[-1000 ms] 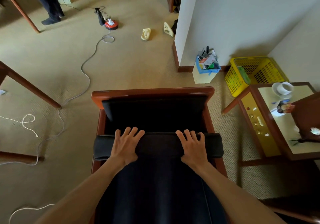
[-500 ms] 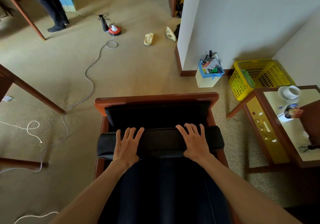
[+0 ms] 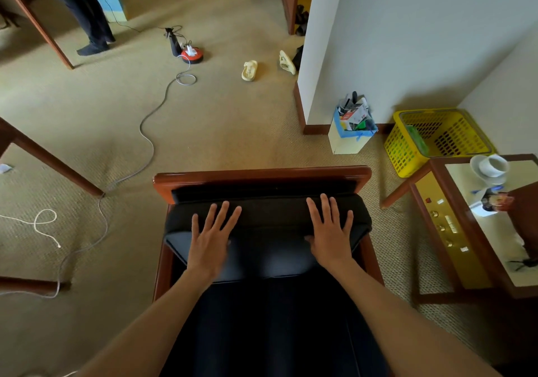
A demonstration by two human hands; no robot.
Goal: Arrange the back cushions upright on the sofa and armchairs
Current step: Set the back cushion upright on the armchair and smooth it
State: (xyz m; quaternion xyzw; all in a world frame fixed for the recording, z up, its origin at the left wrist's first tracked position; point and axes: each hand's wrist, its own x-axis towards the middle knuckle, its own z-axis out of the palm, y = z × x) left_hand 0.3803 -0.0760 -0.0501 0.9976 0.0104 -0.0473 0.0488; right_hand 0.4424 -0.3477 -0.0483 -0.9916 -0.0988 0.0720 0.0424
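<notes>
A black back cushion [image 3: 267, 225] stands nearly upright against the wooden backrest [image 3: 262, 174] of an armchair seen from above. My left hand [image 3: 211, 238] lies flat on the cushion's left part, fingers spread and straight. On the cushion's right part my right hand [image 3: 330, 232] presses the same way with straight fingers. The dark seat cushion [image 3: 270, 318] fills the lower middle between my forearms.
A wooden side table [image 3: 454, 231] with a white cup [image 3: 492, 165] stands right of the chair. Behind it are a yellow basket [image 3: 436, 137] and a small box bin [image 3: 350, 132]. Cables [image 3: 145, 140] cross the carpet at left, near wooden furniture legs [image 3: 52, 164]. A person's legs [image 3: 84, 12] stand far left.
Both hands have pushed the back cushion away from me, from lying low on the seat to resting against the backrest. The view has also moved closer.
</notes>
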